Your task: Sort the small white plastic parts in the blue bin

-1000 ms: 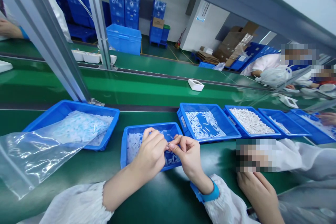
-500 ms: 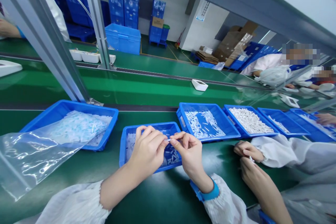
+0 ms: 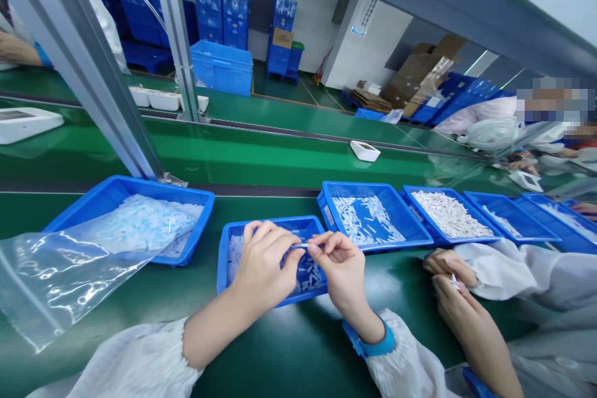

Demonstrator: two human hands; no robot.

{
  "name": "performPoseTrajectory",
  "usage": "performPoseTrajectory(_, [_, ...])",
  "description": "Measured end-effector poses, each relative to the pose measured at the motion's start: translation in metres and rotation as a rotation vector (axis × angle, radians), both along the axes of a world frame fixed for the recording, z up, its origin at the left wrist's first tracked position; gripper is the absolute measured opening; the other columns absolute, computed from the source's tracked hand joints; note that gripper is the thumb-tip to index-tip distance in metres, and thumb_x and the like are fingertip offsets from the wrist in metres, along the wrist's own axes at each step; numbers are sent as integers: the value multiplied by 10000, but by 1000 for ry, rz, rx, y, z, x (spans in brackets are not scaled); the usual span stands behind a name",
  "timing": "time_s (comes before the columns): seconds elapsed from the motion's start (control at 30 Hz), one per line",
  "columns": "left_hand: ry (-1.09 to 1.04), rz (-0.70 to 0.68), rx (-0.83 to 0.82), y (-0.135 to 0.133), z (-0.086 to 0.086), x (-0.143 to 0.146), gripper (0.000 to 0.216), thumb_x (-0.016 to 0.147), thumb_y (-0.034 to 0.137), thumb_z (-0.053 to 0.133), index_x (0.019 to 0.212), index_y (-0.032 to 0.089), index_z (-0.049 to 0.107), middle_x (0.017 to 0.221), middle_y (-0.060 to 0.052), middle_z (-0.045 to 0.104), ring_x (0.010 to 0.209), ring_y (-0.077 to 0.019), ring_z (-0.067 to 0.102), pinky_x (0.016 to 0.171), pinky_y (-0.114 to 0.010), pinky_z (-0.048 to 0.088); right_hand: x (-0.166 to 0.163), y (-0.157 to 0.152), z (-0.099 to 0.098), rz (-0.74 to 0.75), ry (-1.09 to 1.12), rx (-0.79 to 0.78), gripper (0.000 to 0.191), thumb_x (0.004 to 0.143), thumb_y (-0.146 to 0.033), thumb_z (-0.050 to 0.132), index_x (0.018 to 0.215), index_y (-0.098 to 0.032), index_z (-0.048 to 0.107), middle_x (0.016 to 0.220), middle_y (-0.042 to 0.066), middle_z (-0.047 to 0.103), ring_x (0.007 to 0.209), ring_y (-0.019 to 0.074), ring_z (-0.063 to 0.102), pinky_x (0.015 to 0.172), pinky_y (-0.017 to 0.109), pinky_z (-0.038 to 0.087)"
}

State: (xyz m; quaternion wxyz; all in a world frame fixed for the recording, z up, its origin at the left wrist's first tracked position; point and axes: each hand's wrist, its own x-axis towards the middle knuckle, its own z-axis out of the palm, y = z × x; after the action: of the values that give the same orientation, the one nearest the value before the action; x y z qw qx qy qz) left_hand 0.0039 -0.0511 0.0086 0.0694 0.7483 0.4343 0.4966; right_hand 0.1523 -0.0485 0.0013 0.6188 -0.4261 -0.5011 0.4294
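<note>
Over the near blue bin (image 3: 222,261), my left hand (image 3: 268,261) and my right hand (image 3: 342,264) meet fingertip to fingertip. Pinched between them is a small, thin white plastic piece (image 3: 303,245), partly hidden by the fingers. The near bin holds many loose small white pieces (image 3: 308,277), seen below and between my hands. A blue band (image 3: 385,342) circles my right wrist. On the left, a clear plastic bag (image 3: 93,261) of pale bluish pieces lies partly inside another blue bin (image 3: 209,214).
More blue bins with small white parts, such as this bin (image 3: 410,233), line the right side. A co-worker's hands (image 3: 459,298) hold a small white part to my right. Beyond run a green conveyor (image 3: 261,158) carrying white devices (image 3: 365,151) and a metal post (image 3: 112,87).
The white devices on the conveyor have shifted right. My hands stay together on the small piece, with a slight shift of the fingers. The whole view has moved a little.
</note>
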Motion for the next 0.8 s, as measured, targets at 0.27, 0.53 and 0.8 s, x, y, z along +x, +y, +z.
performPoseTrajectory(0.27, [-69, -105, 47, 3, -8, 2, 187, 856, 86, 510, 711, 168, 595, 703, 1, 677, 613, -128, 576, 792, -383, 431, -1, -4, -1, 19, -128, 75, 412, 721, -194, 721, 511, -199, 366, 657, 15, 613, 685, 166, 567, 804, 354, 469])
performPoseTrajectory(0.53, [-89, -149, 79, 1, -10, 5, 262, 820, 13, 398, 653, 165, 529, 580, -4, 575, 538, -122, 501, 704, -342, 480, -5, -10, 0, 56, -181, 137, 480, 748, -153, 666, 488, -198, 265, 611, 4, 559, 626, 148, 523, 794, 357, 477])
performPoseTrajectory(0.8, [-99, -162, 83, 0, -10, 7, 252, 809, 4, 405, 637, 156, 509, 564, 0, 553, 525, -116, 490, 682, -332, 474, -8, -10, -3, 60, -176, 197, 480, 763, -124, 632, 477, -178, 251, 599, -7, 528, 620, 124, 518, 835, 366, 509])
